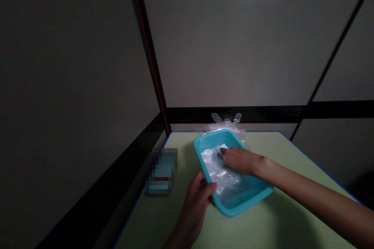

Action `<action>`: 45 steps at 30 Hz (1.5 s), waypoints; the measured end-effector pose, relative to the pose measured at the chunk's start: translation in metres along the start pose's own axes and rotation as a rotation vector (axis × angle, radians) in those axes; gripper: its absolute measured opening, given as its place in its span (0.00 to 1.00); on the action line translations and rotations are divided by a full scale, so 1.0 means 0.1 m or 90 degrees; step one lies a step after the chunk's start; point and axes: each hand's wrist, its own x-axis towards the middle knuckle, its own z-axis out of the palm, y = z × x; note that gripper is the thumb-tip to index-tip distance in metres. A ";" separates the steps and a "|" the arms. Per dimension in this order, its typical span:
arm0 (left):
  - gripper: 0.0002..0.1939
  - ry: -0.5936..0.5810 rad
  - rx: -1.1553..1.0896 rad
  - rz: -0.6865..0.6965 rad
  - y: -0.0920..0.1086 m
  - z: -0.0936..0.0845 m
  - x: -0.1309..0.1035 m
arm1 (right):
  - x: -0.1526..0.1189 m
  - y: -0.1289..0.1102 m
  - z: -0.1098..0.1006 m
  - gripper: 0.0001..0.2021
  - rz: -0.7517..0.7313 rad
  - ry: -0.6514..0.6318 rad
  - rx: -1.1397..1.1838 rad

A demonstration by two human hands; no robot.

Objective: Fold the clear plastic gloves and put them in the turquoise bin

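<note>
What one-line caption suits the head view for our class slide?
Left hand grips a blue tray; right hand reaches in over clear plastic.

The scene is dim, its left side nearly black. A soft, pale glow sits on the wall near twelve o'clock, its source out of view. On the bench, a blurry-edged shadow spreads at five o'clock below the forearm. Small glints show on the clear plastic. Fine detail is soft and slightly grainy, and coarse square blocks hide a patch towards seven o'clock.
</note>
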 end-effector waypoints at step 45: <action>0.12 0.292 -0.048 0.094 0.23 -0.65 1.31 | 0.14 0.31 1.04 0.13 0.248 0.273 0.286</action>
